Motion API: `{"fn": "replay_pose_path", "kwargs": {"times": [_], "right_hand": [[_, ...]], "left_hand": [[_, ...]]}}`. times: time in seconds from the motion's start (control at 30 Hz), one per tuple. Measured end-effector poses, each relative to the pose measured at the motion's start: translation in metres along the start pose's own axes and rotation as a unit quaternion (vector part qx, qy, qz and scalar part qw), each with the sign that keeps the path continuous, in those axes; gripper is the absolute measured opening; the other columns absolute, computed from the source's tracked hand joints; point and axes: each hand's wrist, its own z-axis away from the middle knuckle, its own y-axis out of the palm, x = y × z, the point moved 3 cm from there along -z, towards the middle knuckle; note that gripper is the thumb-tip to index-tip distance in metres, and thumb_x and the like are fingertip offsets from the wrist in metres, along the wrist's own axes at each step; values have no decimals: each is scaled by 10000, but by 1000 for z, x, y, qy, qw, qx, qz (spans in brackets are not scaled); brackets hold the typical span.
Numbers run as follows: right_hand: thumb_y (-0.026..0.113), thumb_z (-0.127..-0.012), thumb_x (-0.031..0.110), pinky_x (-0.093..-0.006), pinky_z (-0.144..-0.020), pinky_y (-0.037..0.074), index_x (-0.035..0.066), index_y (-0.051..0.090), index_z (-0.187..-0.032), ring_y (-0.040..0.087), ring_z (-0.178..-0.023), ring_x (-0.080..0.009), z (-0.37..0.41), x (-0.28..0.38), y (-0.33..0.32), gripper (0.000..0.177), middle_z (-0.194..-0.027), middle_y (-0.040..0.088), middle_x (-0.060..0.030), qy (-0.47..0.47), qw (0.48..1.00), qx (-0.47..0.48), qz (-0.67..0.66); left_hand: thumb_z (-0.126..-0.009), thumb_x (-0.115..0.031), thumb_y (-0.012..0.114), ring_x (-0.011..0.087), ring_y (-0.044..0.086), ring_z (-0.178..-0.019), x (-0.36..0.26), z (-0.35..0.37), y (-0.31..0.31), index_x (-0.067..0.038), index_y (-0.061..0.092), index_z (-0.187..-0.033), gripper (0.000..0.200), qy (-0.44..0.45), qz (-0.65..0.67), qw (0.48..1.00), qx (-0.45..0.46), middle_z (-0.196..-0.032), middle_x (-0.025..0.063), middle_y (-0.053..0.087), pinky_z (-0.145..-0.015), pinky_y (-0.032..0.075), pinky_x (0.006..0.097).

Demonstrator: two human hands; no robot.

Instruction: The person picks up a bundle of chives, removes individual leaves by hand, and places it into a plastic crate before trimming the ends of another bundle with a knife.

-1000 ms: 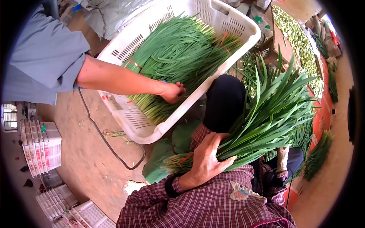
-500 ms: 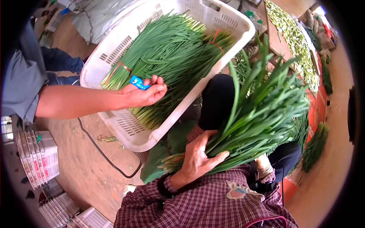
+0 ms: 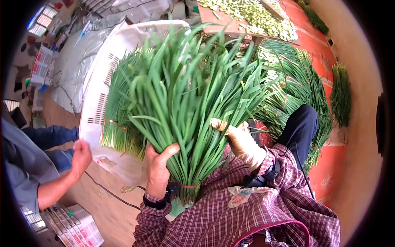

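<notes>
Got the greens held roughly upright in front of the plaid shirt, bare left hand curled round them near the bottom, gloved right hand thumb-side against them, though its other fingers are hidden so can't tell how closed.

Bright, even light; strong fisheye, black vignette in corners.
Leaf tips motion-blurred near the far right corner of the white crate; plastic sheet off its left edge catches glare; window beyond nearly blown out.
</notes>
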Motion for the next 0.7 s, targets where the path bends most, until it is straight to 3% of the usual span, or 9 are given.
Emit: {"fn": "replay_pose_path", "kwargs": {"times": [0.07, 0.2, 0.3, 0.47, 0.5, 0.57, 0.63, 0.67, 0.7], "right_hand": [[899, -649, 381, -330, -983, 472, -145, 477, -1275, 606, -1059, -206, 3, 20, 4, 920, -1144, 646, -154, 9, 998, -11, -65], [902, -652, 350, -328, -963, 484, -168, 443, -1274, 594, -1073, -197, -9, -1, -12, 931, -1230, 593, -163, 44, 995, -24, -89], [838, -750, 264, -332, -855, 518, 13, 651, -1118, 645, -920, -162, -31, -22, -30, 484, -997, 692, -53, -61, 986, -54, -149], [741, -842, 347, -392, -775, 545, 13, 642, -1103, 660, -839, -220, -68, -13, -86, 436, -978, 686, -75, 65, 987, -122, -87], [739, -848, 326, -375, -865, 516, 13, 644, -1093, 646, -933, -217, -58, 12, -77, 409, -1020, 685, -89, -101, 979, -76, -159], [732, -854, 281, -342, -914, 481, -1, 637, -1134, 626, -983, -193, -64, 20, -96, 408, -1040, 687, -77, -91, 970, -95, -206], [710, -864, 223, -300, -899, 482, -11, 620, -1195, 628, -982, -155, -72, 39, -124, 416, -1060, 687, -59, -188, 942, -270, 73], [744, -851, 232, -209, -633, 492, 75, 654, -1174, 646, -774, -99, -64, 51, -125, 370, -964, 697, -21, -219, 951, -138, -168], [707, -882, 244, -210, -636, 490, 78, 641, -1200, 635, -757, -74, -60, 63, -135, 366, -997, 692, 8, -265, 946, -145, -114]], "left_hand": [[-773, -38, 700, 184, 631, -988, -2, -1, 0, 13, 565, -1233, 482, 6, 63, 998, -27, -1114, 88, 653, -900, 494, 312], [-835, -24, 621, 219, 632, -1034, 16, -13, -18, 8, 511, -1286, 465, -3, 86, 995, -52, -1190, 103, 616, -920, 528, 347], [-852, -32, 613, 229, 631, -1046, 16, -12, -21, 3, 495, -1305, 469, -14, 81, 994, -69, -1196, 113, 610, -918, 534, 369], [-822, -19, 651, 188, 621, -1008, 13, -9, -12, 9, 542, -1254, 447, 6, 76, 993, -88, -1156, 78, 617, -857, 522, 316], [-820, -17, 652, 188, 619, -1012, 11, -8, -7, 10, 543, -1250, 445, 11, 75, 994, -84, -1162, 78, 615, -859, 522, 315], [-818, -15, 653, 189, 618, -1017, 7, -5, -1, 12, 544, -1246, 442, 20, 73, 994, -80, -1167, 79, 612, -861, 522, 314], [-810, -14, 661, 198, 625, -1000, 2, 0, 3, 17, 543, -1243, 450, 35, 7, 996, -76, -1151, 86, 619, -857, 525, 317], [-810, -14, 661, 198, 625, -1000, 4, 1, -1, 17, 543, -1243, 450, 38, 6, 996, -74, -1151, 86, 619, -857, 525, 317], [-805, -13, 666, 200, 629, -987, 8, -1, -5, 19, 543, -1241, 455, 43, 22, 996, -77, -1141, 89, 623, -853, 527, 318]]}}
